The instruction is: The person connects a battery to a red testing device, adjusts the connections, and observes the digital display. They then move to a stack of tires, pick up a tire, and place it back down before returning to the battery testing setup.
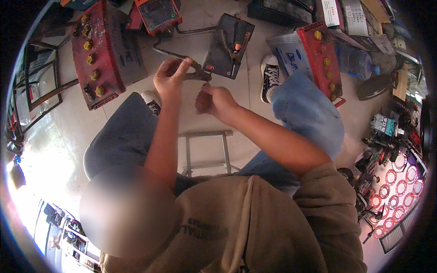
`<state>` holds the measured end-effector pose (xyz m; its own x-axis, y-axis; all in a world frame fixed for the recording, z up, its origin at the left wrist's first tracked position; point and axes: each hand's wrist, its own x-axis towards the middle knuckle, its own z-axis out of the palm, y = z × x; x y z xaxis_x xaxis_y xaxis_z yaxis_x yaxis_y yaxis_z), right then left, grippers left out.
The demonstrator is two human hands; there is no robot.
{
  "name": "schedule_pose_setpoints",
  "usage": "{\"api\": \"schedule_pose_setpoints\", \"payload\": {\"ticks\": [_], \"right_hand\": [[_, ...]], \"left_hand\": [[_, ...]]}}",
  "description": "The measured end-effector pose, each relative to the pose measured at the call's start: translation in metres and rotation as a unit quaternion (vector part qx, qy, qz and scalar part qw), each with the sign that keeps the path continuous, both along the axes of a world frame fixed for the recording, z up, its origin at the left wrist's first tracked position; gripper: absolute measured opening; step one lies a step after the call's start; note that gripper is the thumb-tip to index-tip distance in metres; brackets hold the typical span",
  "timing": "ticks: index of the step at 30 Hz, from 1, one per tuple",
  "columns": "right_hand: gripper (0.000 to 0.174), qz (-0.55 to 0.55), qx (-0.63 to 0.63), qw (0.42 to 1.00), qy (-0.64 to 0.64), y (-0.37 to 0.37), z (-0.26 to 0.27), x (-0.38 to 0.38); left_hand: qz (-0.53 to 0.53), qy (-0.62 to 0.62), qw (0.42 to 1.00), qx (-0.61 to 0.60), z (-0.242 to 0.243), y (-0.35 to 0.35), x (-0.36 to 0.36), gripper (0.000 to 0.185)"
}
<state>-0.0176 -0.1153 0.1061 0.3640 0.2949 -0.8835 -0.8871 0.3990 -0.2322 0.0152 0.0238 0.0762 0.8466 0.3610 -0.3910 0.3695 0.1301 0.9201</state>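
Note:
My left hand [170, 76] grips a dark cable clamp [196, 72] whose jaws point to the right, at the near corner of a black battery [223, 47]. A black cable [167, 52] runs from the clamp to an orange battery tester or charger [159, 17]. Just below the jaws my right hand [218, 102] has its fingers bent together; whether something small is between them is hidden. Another clamp [235, 51] lies across the black battery's right side, beside an orange piece [238, 46]. A red terminal mark [210, 67] shows near the battery's front corner.
Large red-topped batteries with yellow caps stand at left [97, 58] and right [322, 61]. A metal-legged stool [208, 150] is beneath me. A blue water bottle [355, 63] lies at right, near cartons [355, 17]. A metal frame [51, 78] stands at far left.

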Motion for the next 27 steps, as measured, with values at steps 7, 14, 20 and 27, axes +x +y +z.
{"api": "schedule_pose_setpoints", "payload": {"ticks": [7,14,20,27], "right_hand": [[0.028,-0.027,-0.027,0.999,-0.001,-0.021,-0.031,0.002],[0.026,0.035,-0.246,0.968,-0.027,-0.049,-0.013,0.027],[0.024,0.07,-0.499,0.835,-0.223,-0.138,-0.067,0.135],[0.045,0.37,-0.528,0.736,-0.206,-0.129,-0.089,0.203]], "left_hand": [[-0.165,0.029,0.982,-0.088,0.006,0.018,0.022,0.022],[-0.201,0.013,0.976,-0.086,0.0,0.014,0.029,0.031],[-0.196,-0.001,0.974,-0.112,-0.002,0.014,0.029,0.032],[-0.268,0.038,0.961,-0.049,0.012,0.018,0.036,0.031]]}}
